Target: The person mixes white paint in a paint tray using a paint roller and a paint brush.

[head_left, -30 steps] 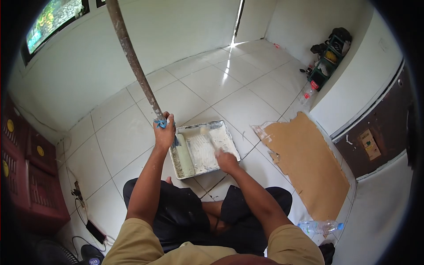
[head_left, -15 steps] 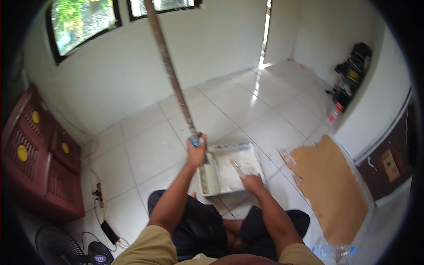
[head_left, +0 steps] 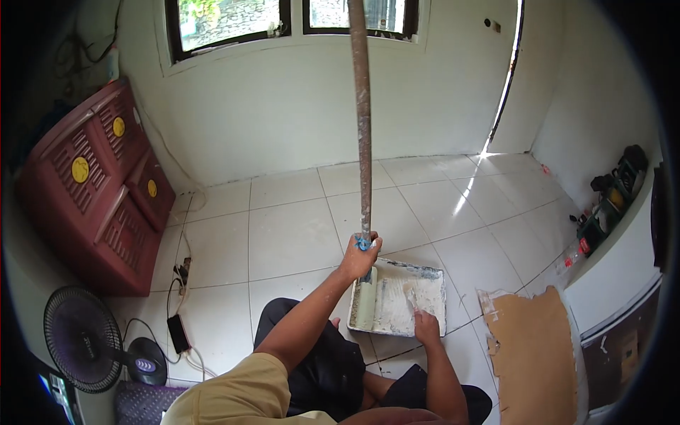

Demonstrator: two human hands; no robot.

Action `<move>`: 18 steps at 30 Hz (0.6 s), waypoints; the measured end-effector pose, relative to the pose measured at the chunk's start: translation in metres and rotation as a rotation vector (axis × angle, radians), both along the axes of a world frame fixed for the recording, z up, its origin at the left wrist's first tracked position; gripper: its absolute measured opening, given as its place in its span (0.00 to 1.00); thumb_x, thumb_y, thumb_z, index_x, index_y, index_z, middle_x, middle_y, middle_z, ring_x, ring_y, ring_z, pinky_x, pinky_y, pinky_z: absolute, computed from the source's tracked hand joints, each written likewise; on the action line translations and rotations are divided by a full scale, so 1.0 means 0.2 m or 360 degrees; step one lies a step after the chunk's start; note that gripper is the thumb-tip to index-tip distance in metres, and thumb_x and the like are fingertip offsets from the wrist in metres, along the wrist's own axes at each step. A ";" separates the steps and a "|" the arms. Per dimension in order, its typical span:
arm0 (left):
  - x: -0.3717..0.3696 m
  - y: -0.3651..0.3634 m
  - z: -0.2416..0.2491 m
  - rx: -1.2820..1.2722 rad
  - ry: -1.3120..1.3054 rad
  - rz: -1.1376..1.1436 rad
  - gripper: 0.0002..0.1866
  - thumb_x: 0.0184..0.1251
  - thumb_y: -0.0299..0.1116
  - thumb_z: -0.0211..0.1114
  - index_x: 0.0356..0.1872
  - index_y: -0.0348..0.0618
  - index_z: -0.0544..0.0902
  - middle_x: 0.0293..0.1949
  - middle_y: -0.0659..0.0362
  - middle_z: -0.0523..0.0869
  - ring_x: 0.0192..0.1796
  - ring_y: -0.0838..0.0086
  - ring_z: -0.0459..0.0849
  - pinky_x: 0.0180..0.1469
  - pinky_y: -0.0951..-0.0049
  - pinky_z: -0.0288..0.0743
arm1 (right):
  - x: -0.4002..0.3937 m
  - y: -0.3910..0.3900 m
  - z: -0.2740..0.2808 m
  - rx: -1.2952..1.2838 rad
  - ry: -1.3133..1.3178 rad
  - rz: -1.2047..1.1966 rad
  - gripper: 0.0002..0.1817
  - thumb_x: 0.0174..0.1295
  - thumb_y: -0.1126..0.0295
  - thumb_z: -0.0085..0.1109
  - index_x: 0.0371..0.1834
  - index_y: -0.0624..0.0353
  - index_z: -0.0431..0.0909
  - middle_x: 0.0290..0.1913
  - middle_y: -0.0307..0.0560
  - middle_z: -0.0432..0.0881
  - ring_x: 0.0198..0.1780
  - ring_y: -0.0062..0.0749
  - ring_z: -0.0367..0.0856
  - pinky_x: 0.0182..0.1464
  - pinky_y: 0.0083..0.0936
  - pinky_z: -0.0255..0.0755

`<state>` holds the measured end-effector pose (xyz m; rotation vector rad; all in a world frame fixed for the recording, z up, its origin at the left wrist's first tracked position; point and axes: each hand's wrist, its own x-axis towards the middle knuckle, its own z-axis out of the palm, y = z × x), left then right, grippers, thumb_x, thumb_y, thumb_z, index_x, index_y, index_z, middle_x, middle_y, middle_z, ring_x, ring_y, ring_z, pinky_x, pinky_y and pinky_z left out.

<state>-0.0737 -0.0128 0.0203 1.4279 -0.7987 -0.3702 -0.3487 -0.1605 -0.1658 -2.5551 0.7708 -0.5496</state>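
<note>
A paint tray (head_left: 397, 328) coated in pale paint lies on the tiled floor in front of my crossed legs. My left hand (head_left: 360, 256) is wrapped round the lower end of a long, paint-spotted pole (head_left: 363, 134), just above a blue wrapping (head_left: 363, 244). Below that hand, the pale paint roller (head_left: 365, 303) rests along the left side of the tray. Over the tray's right part, my right hand (head_left: 426, 327) is closed on a small brush-like tool (head_left: 411, 295), whose tip is over the wet paint; its exact shape is blurred.
Torn cardboard (head_left: 535, 354) lies on the floor at right. A red plastic cabinet (head_left: 92, 184) and a fan (head_left: 83, 340) stand at left, near a cable with a black box (head_left: 178, 333). Tools (head_left: 610, 205) and a bottle (head_left: 577, 253) sit by the right wall.
The view has swung left and up, so the scene sits further right and the fan shows fully. The pole looks more upright. Both hands keep their holds.
</note>
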 end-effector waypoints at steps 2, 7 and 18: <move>0.00 -0.01 0.00 0.0030 0.0061 -0.0076 0.18 0.76 0.36 0.60 0.25 0.37 0.74 0.16 0.63 0.72 0.18 0.79 0.70 0.24 0.69 0.66 | 0.01 0.05 0.03 0.0052 -0.0038 0.0061 0.24 0.80 0.53 0.44 0.35 0.63 0.79 0.33 0.68 0.83 0.39 0.74 0.81 0.44 0.64 0.71; -0.03 -0.03 -0.01 -0.0010 0.0119 -0.0048 0.17 0.75 0.35 0.60 0.25 0.37 0.73 0.16 0.64 0.72 0.18 0.79 0.70 0.23 0.69 0.66 | 0.01 0.07 0.00 -0.0038 0.0642 -0.0012 0.22 0.80 0.53 0.44 0.45 0.61 0.79 0.37 0.63 0.86 0.42 0.61 0.86 0.55 0.57 0.69; -0.12 -0.01 -0.13 0.0007 0.0154 0.0068 0.15 0.74 0.36 0.62 0.27 0.40 0.76 0.15 0.64 0.72 0.20 0.81 0.72 0.23 0.71 0.67 | 0.05 0.05 0.08 -0.0278 0.0081 -0.0224 0.20 0.78 0.57 0.47 0.37 0.52 0.87 0.32 0.57 0.88 0.39 0.57 0.88 0.59 0.60 0.64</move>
